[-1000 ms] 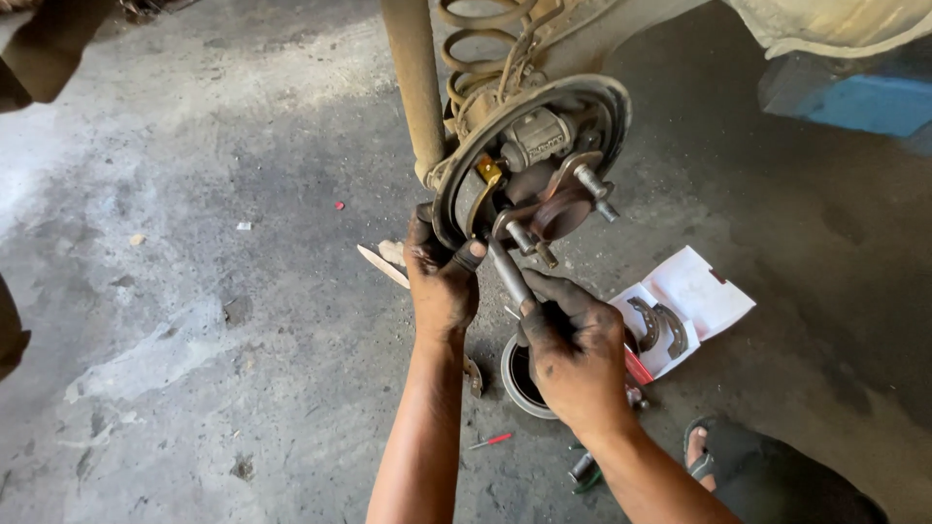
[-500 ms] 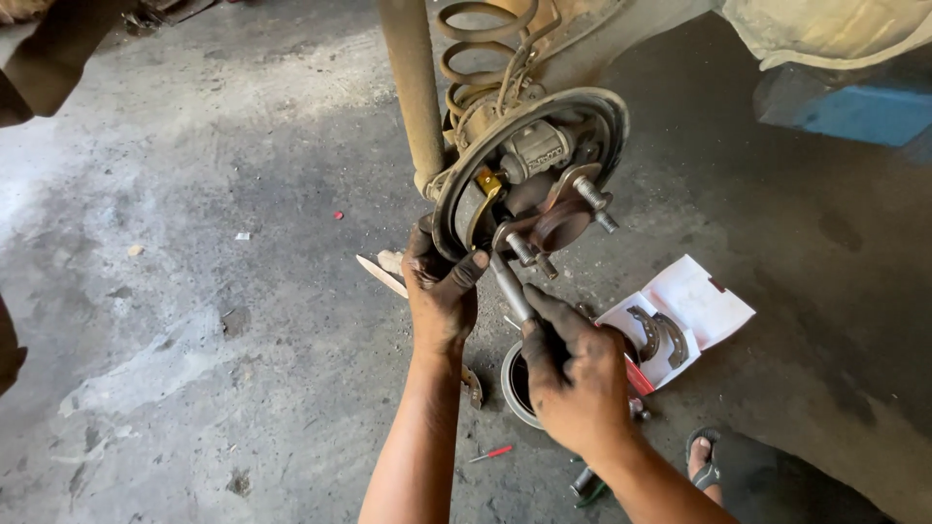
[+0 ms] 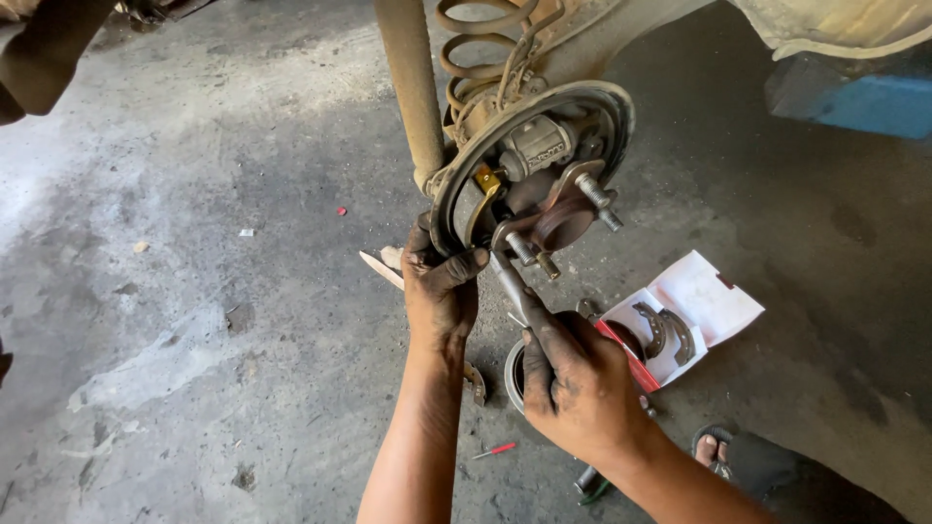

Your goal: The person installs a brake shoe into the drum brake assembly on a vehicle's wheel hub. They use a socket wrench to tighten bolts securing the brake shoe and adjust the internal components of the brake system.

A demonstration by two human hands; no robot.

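A car's drum brake assembly with its backing plate, wheel hub and studs hangs at the top centre, under a coil spring and a strut. My left hand grips the lower left rim of the backing plate. My right hand holds a metal tool whose tip points up into the bottom of the brake, near the hub.
An open white and red box with new brake shoes lies on the concrete floor at the right. A brake drum sits partly hidden under my right hand. A small red screwdriver lies nearby. A sandalled foot shows at lower right.
Both hands have slid slightly lower in view as the camera shifted; the tool stays pressed at the bottom of the brake.
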